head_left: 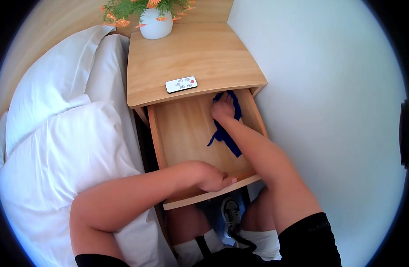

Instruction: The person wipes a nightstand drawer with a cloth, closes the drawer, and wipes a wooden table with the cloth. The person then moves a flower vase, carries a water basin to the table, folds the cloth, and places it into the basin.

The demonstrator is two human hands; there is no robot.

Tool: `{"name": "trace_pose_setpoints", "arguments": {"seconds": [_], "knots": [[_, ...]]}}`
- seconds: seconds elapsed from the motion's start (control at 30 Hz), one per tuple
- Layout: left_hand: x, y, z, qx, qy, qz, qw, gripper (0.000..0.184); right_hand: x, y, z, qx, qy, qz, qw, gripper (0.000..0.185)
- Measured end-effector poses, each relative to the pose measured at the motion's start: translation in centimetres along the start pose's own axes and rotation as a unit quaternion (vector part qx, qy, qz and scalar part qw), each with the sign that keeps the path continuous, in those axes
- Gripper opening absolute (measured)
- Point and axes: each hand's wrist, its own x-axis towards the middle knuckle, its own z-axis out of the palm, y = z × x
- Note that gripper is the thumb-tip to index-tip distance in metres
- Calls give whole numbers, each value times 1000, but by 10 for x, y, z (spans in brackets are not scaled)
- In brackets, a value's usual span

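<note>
A wooden drawer (pixel 182 133) is pulled out of the bedside table. My left hand (pixel 211 178) grips the top edge of its front panel, with the thumb lying along the rim and the other fingers partly hidden. Deep inside, toward the back right, my right hand (pixel 223 108) is on a dark blue strip of fabric (pixel 229 142), its fingers closed on it. One part of the fabric loops beside the hand. The rest trails forward along the drawer bottom, with a thin end sticking out to the left. What the fabric item is cannot be made out.
On the bedside table (pixel 191 53) lie a white remote control (pixel 181 84) near the front edge and a white vase (pixel 156 24) of orange flowers at the back. A bed with white bedding (pixel 71 151) stands left. A pale wall (pixel 329 89) is close on the right.
</note>
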Motion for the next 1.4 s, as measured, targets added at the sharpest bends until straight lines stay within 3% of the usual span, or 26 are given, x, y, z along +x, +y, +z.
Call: {"name": "trace_pose_setpoints", "arguments": {"seconds": [0.1,0.13,0.2,0.27,0.33,0.47,0.53,0.57,0.63,0.67,0.77,0.87,1.0,1.07,1.1,1.17,1.33,1.4], "knots": [[-7,1,-6,-15,8,-25,1000,79,5,-4,-35,10,-93,-14,996,59],[-7,-1,-7,-17,11,-35,999,79,9,4,-29,10,-98,-14,995,59],[-2,-7,-4,-20,8,-27,999,79,9,20,-23,-14,-50,-116,992,52],[1,-8,-2,-15,7,-17,1000,79,5,34,-31,-2,-71,-120,990,51],[1,-7,0,16,-16,6,1000,80,-13,33,-61,96,-172,-139,971,47],[10,-7,1,13,-26,9,1000,81,-37,46,-51,75,-180,-319,928,46],[6,-7,1,5,-37,17,999,82,-47,41,-63,88,-235,-357,900,50],[6,-9,3,5,-38,15,999,82,-54,36,-66,90,-235,-358,899,50],[9,-10,4,5,-23,23,999,81,-59,29,-71,74,-139,-145,977,62],[11,-10,5,3,-21,24,999,81,-52,31,-63,73,-140,-147,976,62],[11,-9,4,0,-21,25,999,81,-10,37,-26,70,-131,-84,985,90],[7,-9,1,-12,-12,18,1000,82,-7,0,-29,25,-125,-24,992,90],[4,-10,-6,-11,-16,8,1000,84,-14,-3,-37,-22,-131,-60,989,87],[6,-10,-6,-7,-20,9,1000,85,-23,7,-42,-42,-162,-171,971,85],[7,-10,-4,0,-33,6,999,86,-29,9,-43,-41,-161,-172,971,85],[9,-11,-2,6,-44,3,999,87,-40,11,-48,-43,-194,-264,944,81],[9,-13,-4,3,-43,18,999,86,-65,1,-53,55,-270,-291,916,82],[4,-16,-7,-13,5,-21,1000,81,-81,-4,-56,-89,-163,-227,956,85]]}}
